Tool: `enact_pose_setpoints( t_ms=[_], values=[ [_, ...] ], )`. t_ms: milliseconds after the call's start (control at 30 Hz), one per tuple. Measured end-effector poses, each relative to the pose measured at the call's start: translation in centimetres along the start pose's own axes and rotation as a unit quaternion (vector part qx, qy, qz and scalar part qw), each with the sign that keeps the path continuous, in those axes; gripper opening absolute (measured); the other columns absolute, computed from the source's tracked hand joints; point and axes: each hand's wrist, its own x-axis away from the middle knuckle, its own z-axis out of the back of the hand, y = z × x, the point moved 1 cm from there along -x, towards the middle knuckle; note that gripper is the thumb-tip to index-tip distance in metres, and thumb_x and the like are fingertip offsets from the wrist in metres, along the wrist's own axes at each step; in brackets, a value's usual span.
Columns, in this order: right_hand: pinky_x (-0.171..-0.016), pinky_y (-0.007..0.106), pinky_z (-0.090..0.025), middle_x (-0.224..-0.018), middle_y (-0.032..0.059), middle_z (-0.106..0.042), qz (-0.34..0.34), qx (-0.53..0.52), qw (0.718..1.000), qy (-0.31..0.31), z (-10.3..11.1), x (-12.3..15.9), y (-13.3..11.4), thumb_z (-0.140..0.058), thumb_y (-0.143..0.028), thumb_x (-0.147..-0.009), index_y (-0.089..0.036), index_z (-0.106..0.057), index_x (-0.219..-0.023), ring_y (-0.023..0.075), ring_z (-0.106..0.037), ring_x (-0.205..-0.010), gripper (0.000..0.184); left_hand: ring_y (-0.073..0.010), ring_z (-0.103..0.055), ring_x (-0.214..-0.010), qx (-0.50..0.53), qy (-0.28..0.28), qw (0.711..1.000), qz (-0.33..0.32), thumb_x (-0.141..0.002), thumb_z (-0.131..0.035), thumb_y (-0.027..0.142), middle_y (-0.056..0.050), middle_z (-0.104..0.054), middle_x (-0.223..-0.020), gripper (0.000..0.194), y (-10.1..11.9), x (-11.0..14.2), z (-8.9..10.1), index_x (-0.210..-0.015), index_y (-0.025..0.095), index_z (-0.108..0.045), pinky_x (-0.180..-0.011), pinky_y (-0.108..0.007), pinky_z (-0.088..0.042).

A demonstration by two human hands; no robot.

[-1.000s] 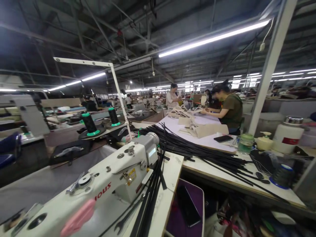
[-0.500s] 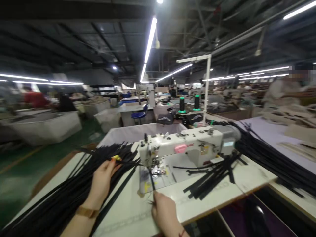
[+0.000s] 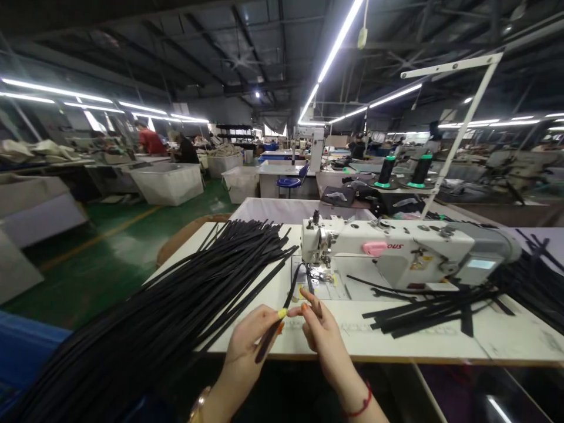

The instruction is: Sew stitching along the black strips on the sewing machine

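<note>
My left hand (image 3: 253, 338) pinches a black strap (image 3: 292, 285) between thumb and fingers. From the sewing machine's needle area the strap curves down to this hand, and its tail (image 3: 265, 343) sticks out below the grip. Close on the right, my right hand (image 3: 324, 335) has its fingers apart, their tips near or touching my left fingertips. I see nothing plainly gripped in it. Another dark strip at the needle runs down behind its raised finger. Both hands are in front of the white sewing machine (image 3: 352, 235). A large bundle of black straps (image 3: 189, 288) lies left of them.
Shorter black strips (image 3: 409, 314) and a wrench (image 3: 392, 295) lie on the white table (image 3: 326, 346) under the machine arm. Two black thread cones (image 3: 386, 171) stand behind, by a white thread stand (image 3: 462, 129). A pale bin (image 3: 282, 208) adjoins the table's far side.
My left hand has left the strap bundle and come to the front of the machine, now pinching a strap beside my right hand. The right hand's fingers have spread. The view has swung left.
</note>
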Motion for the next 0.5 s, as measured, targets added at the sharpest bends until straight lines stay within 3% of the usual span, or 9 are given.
enact_pose_setpoints(
  t_ms=[67,133,200,267,367,433,500],
  values=[
    [-0.037,0.018,-0.016,-0.089,0.0051,-0.071,-0.058,-0.086,0.994,-0.021,-1.0,0.2,0.0,-0.059,-0.044,-0.087,-0.021,-0.046,-0.131,0.0018,-0.022,-0.039,0.052,-0.0151,-0.061,-0.075,0.026,-0.052,0.998,0.009,-0.093,-0.05,0.014,-0.005,-0.062,-0.084,0.028,0.5,1.6,-0.7,-0.11,0.025,-0.069,-0.066,-0.023,-0.05],
    [-0.037,0.018,-0.012,-0.088,0.004,-0.07,-0.079,-0.128,0.988,-0.034,-1.5,0.4,0.3,-0.063,-0.043,-0.084,-0.021,-0.043,-0.131,0.0009,-0.018,-0.04,0.056,-0.0174,-0.063,-0.082,0.06,-0.074,0.995,0.026,-0.092,-0.051,0.015,-0.007,-0.064,-0.092,0.029,0.7,3.5,-1.4,-0.111,0.026,-0.069,-0.07,-0.025,-0.052],
    [-0.037,0.018,-0.012,-0.084,0.0024,-0.069,-0.077,-0.138,0.987,-0.026,-1.4,0.5,0.5,-0.066,-0.04,-0.082,-0.019,-0.042,-0.129,0.0011,-0.018,-0.04,0.057,-0.0211,-0.065,-0.091,0.093,-0.043,0.99,0.095,-0.089,-0.058,0.019,-0.008,-0.067,-0.104,0.027,0.2,5.8,-1.9,-0.113,0.026,-0.069,-0.079,-0.029,-0.055],
    [-0.037,0.018,-0.012,-0.08,0.0009,-0.068,-0.07,-0.135,0.988,-0.011,-1.0,0.4,0.5,-0.067,-0.037,-0.081,-0.019,-0.043,-0.129,0.0014,-0.018,-0.04,0.057,-0.0232,-0.068,-0.089,0.141,0.055,0.965,0.215,-0.083,-0.067,0.025,-0.009,-0.068,-0.108,0.033,-1.0,8.0,-1.7,-0.116,0.025,-0.066,-0.08,-0.034,-0.057],
    [-0.037,0.018,-0.012,-0.08,0.0003,-0.067,-0.039,-0.101,0.994,0.006,-0.1,0.1,-0.3,-0.066,-0.034,-0.082,-0.019,-0.046,-0.127,0.0018,-0.018,-0.041,0.051,-0.0205,-0.068,-0.071,0.22,0.236,0.873,0.366,-0.071,-0.079,0.035,-0.008,-0.071,-0.096,0.05,-3.6,10.6,0.5,-0.115,0.018,-0.064,-0.066,-0.033,-0.06],
    [-0.038,0.019,-0.013,-0.08,0.0006,-0.067,-0.022,-0.065,0.998,0.005,0.5,-0.1,-1.1,-0.065,-0.033,-0.083,-0.019,-0.049,-0.125,0.002,-0.02,-0.042,0.047,-0.0161,-0.065,-0.069,0.243,0.344,0.822,0.384,-0.066,-0.082,0.036,-0.003,-0.07,-0.087,0.048,-5.0,11.4,3.2,-0.107,0.018,-0.065,-0.062,-0.026,-0.058],
    [-0.039,0.019,-0.014,-0.081,0.0008,-0.067,-0.012,-0.037,0.999,0.002,0.8,-0.3,-1.7,-0.063,-0.033,-0.084,-0.02,-0.05,-0.125,0.0022,-0.021,-0.042,0.044,-0.0117,-0.062,-0.068,0.229,0.424,0.801,0.356,-0.063,-0.083,0.033,0.001,-0.068,-0.082,0.041,-5.6,11.3,5.9,-0.097,0.019,-0.066,-0.061,-0.019,-0.056]
  ],
)
